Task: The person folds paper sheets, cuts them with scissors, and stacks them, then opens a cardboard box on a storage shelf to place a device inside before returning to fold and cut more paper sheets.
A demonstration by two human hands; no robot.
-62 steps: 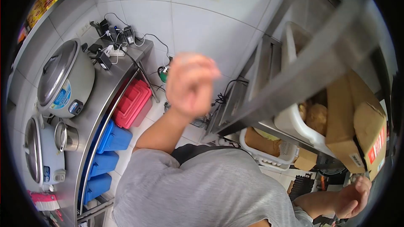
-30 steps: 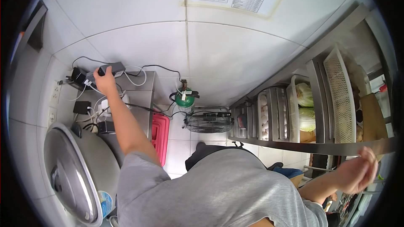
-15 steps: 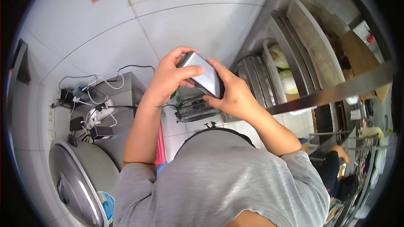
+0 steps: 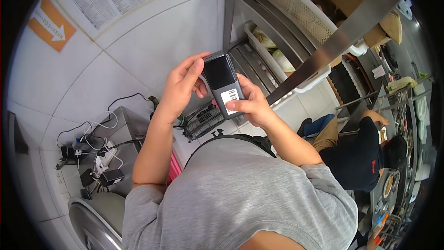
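Observation:
Between my hands is a dark grey handheld device [image 4: 218, 71] with a glossy black panel on its upper half and a white barcode label [image 4: 230, 98] below. My right hand [image 4: 254, 105] grips its lower right side, the thumb lying over the label. At the upper left edge, my left hand [image 4: 181, 85] pinches the device between thumb and fingers; some fingertips are hidden behind it. Below the device, near the floor, is a black wire-like rack or basket [image 4: 203, 122], partly covered by my hands.
On the right stands a metal shelf [image 4: 330, 44] with a white perforated basket [image 4: 296, 7] and leafy vegetables [image 4: 283, 60]. A co-worker [image 4: 354, 157] bends at a counter beyond. To the left are a power strip [image 4: 106, 155] with chargers and cables, and a large metal pot [image 4: 95, 222].
The device has turned so its black panel and label face me; before, a shiny silver-grey side showed. My left thumb moved from its face to its edge. The view has swung right.

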